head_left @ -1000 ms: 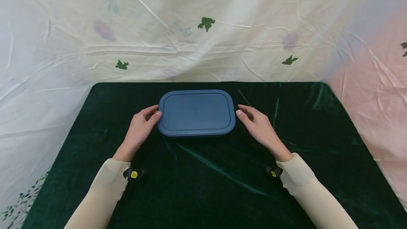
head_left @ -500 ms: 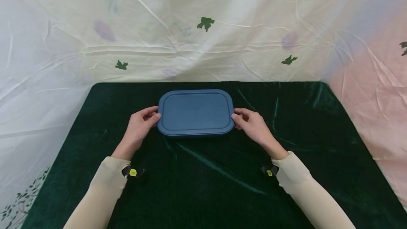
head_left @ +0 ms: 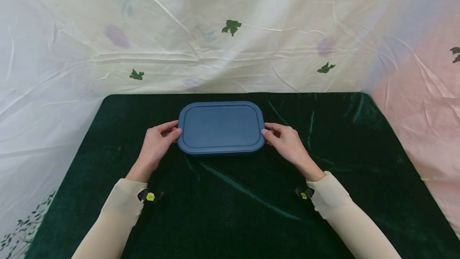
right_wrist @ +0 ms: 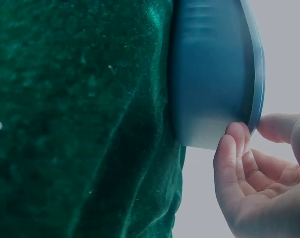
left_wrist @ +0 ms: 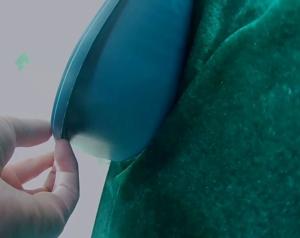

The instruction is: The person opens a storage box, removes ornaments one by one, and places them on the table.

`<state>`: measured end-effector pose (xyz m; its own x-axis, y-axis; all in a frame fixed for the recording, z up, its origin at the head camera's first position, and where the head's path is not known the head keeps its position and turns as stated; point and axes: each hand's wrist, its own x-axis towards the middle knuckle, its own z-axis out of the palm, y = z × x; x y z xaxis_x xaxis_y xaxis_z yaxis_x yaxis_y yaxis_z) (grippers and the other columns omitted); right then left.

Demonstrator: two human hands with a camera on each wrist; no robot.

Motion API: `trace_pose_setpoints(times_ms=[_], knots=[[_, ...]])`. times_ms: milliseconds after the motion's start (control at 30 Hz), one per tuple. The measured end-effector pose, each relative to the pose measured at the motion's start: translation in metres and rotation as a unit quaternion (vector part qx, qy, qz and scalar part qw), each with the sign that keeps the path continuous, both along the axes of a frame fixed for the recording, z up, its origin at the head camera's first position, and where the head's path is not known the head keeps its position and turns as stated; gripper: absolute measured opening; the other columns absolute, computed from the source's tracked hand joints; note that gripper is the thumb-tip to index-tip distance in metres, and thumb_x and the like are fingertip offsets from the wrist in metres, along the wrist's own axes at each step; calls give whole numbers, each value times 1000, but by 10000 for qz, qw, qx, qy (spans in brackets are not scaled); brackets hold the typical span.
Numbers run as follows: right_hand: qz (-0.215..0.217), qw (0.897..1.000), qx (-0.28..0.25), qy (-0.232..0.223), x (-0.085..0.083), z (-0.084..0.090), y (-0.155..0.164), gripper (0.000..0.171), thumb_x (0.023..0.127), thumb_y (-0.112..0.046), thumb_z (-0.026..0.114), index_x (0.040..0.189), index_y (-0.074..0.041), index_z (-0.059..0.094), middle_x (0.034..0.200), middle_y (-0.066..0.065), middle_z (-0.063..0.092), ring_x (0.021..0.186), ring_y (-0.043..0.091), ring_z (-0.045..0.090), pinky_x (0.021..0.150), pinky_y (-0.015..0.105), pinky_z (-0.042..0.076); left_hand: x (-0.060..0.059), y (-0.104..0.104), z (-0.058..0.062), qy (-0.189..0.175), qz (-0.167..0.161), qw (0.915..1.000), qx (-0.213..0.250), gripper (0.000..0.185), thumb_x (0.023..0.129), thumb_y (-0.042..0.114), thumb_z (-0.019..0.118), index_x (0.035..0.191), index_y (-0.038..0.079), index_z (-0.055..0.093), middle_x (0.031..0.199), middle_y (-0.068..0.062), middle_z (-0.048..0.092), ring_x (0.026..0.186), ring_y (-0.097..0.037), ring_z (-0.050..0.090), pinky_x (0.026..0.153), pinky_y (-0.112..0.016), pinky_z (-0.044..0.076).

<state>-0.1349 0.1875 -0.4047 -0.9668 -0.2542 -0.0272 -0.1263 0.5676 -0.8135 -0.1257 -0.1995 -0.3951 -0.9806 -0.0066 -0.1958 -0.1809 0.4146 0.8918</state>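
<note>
Head view: left hand [head_left: 156,145] sits at the left short end of a blue box [head_left: 221,128], thumb and fingertips pinching the edge of its lid [head_left: 221,125]. Right hand [head_left: 287,143] mirrors this at the right short end, fingers curled in, thumb tip against the lid rim. The box stands flat on the green velvet tabletop [head_left: 251,203], toward the far half and roughly centred between left and right. The lid is fully seated, with no gap visible along the near edge. Judgement: both grips are set on the lid rim, but the lid is not yet lifted and the box not yet raised; the whole of the opening or moving work is left. Contents: hidden, as the lid is opaque.

Left wrist view: thumb [left_wrist: 65,163] pressed under the projecting lid rim [left_wrist: 78,64], with a finger on the rim's upper side. This is a pinch on the rim, not on the box body. The box wall [left_wrist: 125,89] rests on the tabletop [left_wrist: 229,148], the cloth slightly wrinkled at the base. The inside cannot be seen.

Right wrist view: fingertips [right_wrist: 234,144] touch the lower corner of the box wall [right_wrist: 204,74] just below the lid rim [right_wrist: 256,74], thumb on the outer side of the rim. The grip looks light; I cannot tell whether the rim is being pried. The box base is in contact with the tabletop [right_wrist: 65,124]. No contents are visible here either.

Background: a pale printed sheet [head_left: 230,31] hangs behind the tabletop.
</note>
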Motion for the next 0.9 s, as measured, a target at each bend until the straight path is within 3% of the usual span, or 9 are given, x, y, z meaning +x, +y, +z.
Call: trace_pose_setpoints(times_ms=[167, 400, 733, 900], knots=[[-92, 9999, 79, 102, 2, 5, 2, 49, 107, -37, 58, 143, -4, 61, 100, 7, 73, 85, 21, 67, 68, 34, 53, 1, 4, 4, 75, 71, 9999, -62, 49, 107, 29, 59, 152, 8, 53, 124, -16, 62, 101, -25, 59, 92, -36, 56], [-234, 9996, 73, 116, 8, 13, 10, 51, 107, -38, 57, 147, -5, 58, 104, 7, 73, 89, 21, 67, 69, 33, 53, 4, 15, 12, 288, 187, 9994, -33, 50, 106, 33, 60, 151, 12, 55, 125, -14, 62, 98, -23, 58, 74, -21, 50], [-344, 9989, -198, 233, 17, 20, 36, 51, 109, -30, 57, 152, -4, 51, 103, 12, 74, 87, 28, 73, 80, 44, 62, 5, 47, 19, 805, 300, 9946, 584, 45, 103, 26, 66, 145, 8, 62, 120, -12, 65, 94, -17, 60, 71, -17, 47], [-486, 9983, -201, 258, 22, 24, 50, 52, 109, -32, 55, 154, -7, 49, 104, 12, 73, 88, 24, 73, 80, 41, 62, 4, 62, 20, 931, 241, 9928, 718, 44, 103, 22, 67, 144, 6, 62, 118, -13, 65, 92, -18, 59, 71, -18, 47]])
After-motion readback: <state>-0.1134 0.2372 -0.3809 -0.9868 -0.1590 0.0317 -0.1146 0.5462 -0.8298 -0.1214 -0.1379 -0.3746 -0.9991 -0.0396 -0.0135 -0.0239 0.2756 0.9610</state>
